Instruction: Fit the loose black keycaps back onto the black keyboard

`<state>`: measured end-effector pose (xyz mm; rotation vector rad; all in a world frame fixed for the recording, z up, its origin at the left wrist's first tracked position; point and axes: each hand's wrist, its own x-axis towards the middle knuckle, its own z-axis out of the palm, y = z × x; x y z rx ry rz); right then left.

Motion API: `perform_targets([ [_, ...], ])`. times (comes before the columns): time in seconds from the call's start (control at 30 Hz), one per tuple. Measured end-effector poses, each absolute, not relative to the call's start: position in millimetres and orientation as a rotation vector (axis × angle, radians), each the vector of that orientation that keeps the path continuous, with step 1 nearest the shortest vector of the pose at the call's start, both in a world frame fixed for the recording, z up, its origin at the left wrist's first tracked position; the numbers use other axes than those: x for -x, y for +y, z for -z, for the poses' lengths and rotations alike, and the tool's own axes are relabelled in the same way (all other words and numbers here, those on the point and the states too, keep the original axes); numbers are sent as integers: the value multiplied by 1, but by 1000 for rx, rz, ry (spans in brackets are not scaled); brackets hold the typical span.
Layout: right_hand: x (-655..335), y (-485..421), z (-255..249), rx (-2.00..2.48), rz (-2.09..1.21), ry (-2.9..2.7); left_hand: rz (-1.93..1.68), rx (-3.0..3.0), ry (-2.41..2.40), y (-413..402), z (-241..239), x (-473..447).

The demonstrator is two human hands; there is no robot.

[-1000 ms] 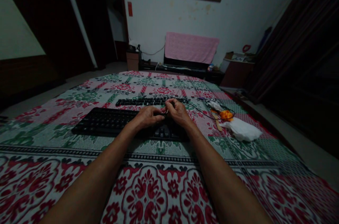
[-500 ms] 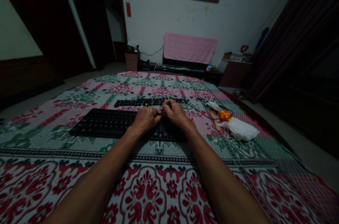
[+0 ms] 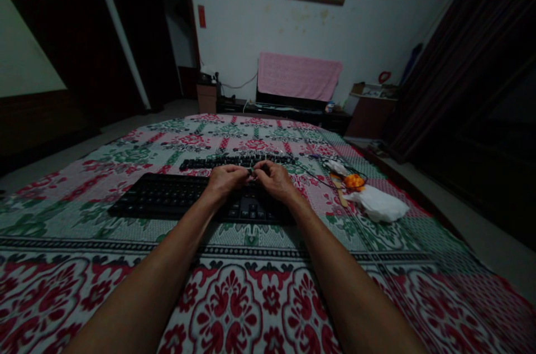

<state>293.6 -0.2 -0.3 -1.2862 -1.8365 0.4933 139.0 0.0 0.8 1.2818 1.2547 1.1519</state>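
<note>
A black keyboard (image 3: 161,197) lies flat on the patterned bedcover (image 3: 251,292), below my hands. Over its right half, my left hand (image 3: 227,180) is closed in a pinch. Facing it, my right hand (image 3: 275,180) is also closed, with a small dark piece (image 3: 265,167) between its fingers. The fingertips of both hands nearly meet at a tiny thing too small and dim to name. Just beyond the keyboard runs a row of small black pieces (image 3: 201,163) that look like keycaps, partly hidden by my hands.
To the right lie a crumpled white cloth or bag (image 3: 383,204), an orange bundle (image 3: 354,181), a flat wooden stick (image 3: 340,192) and a thin black cable (image 3: 315,177). A pink towel (image 3: 299,76) hangs over something at the far wall.
My hands have drawn slightly apart and their fingertips have turned, with the left hand moving a little to the left. The keyboard stays in place.
</note>
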Motion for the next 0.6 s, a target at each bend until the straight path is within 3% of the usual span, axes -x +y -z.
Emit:
perform_targets([
  [0.2, -293, 2, 4, 1206, -471, -1846, -1183, -932, 1068, -3, -3, -141],
  [0.6, -292, 0, -1, 1183, -453, -1816, -1123, -915, 1107, -7, -9, -144],
])
